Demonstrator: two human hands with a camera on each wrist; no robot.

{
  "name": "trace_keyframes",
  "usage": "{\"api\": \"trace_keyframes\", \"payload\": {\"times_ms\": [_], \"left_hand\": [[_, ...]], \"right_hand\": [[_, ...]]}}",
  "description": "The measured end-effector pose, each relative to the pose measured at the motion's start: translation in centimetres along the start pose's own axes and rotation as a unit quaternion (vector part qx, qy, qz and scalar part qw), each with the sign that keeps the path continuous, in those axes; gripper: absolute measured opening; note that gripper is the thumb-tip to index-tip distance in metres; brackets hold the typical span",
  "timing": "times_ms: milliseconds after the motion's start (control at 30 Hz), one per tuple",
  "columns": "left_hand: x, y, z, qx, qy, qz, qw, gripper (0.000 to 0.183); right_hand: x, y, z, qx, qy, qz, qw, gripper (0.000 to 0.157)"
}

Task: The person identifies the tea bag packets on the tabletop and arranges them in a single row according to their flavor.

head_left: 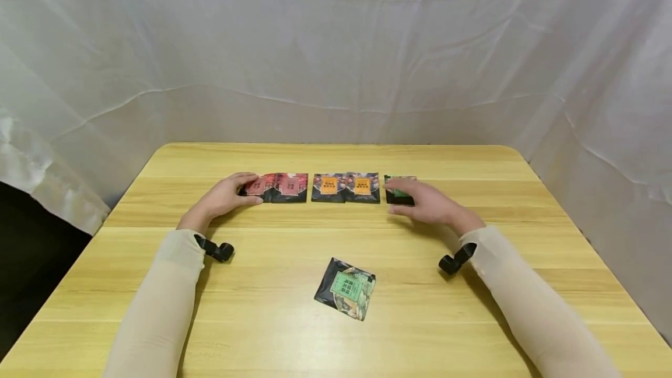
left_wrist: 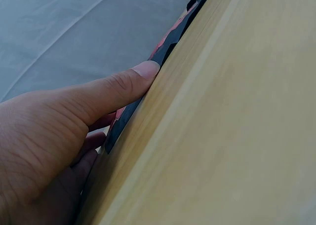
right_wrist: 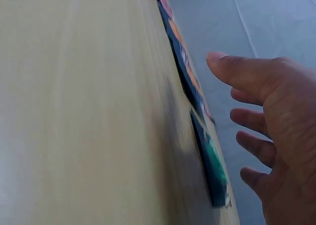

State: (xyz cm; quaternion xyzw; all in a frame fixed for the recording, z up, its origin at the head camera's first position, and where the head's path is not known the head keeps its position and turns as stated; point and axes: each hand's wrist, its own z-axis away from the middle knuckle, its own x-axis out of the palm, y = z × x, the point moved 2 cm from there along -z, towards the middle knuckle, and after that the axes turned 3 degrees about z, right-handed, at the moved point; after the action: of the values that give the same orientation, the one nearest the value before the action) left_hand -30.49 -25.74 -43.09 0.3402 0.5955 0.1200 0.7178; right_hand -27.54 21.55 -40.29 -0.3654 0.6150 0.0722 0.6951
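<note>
In the head view my left hand [head_left: 223, 196] lies at the left end of a row of flat packets, touching the outermost red-and-black packet [head_left: 256, 186]. The left wrist view shows its straight thumb [left_wrist: 123, 84] against that packet's near dark edge; other fingers are partly hidden behind. A second red packet [head_left: 290, 186] is overlapped with it. My right hand [head_left: 427, 200] hovers over a green-and-black packet [head_left: 396, 195] at the row's right end, partly covering it. In the right wrist view a gap separates the spread, loosely bent fingers from this green packet [right_wrist: 211, 161].
Two orange-labelled packets [head_left: 329, 187] overlap mid-row. Another green-labelled packet [head_left: 346, 288] lies askew nearer the front of the wooden table [head_left: 262, 343]. A pale curtain [head_left: 336, 63] hangs behind and beside the table.
</note>
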Motion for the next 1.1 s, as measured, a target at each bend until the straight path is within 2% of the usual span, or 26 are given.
{"api": "trace_keyframes", "payload": {"times_ms": [333,667,1100], "left_hand": [[-0.1,0.2,-0.1,0.001,0.003,-0.002,1.0000,0.081],[-0.1,0.3,0.1,0.002,-0.002,-0.005,1.0000,0.082],[0.0,0.2,0.1,0.006,0.002,-0.001,1.0000,0.082]], "right_hand": [[1.5,-3.7,0.8,-0.050,-0.021,0.001,0.999,0.066],[2.6,-7.3,1.7,-0.118,-0.043,0.018,0.992,0.069],[4.1,-11.4,3.0,-0.161,-0.088,0.031,0.982,0.069]]}}
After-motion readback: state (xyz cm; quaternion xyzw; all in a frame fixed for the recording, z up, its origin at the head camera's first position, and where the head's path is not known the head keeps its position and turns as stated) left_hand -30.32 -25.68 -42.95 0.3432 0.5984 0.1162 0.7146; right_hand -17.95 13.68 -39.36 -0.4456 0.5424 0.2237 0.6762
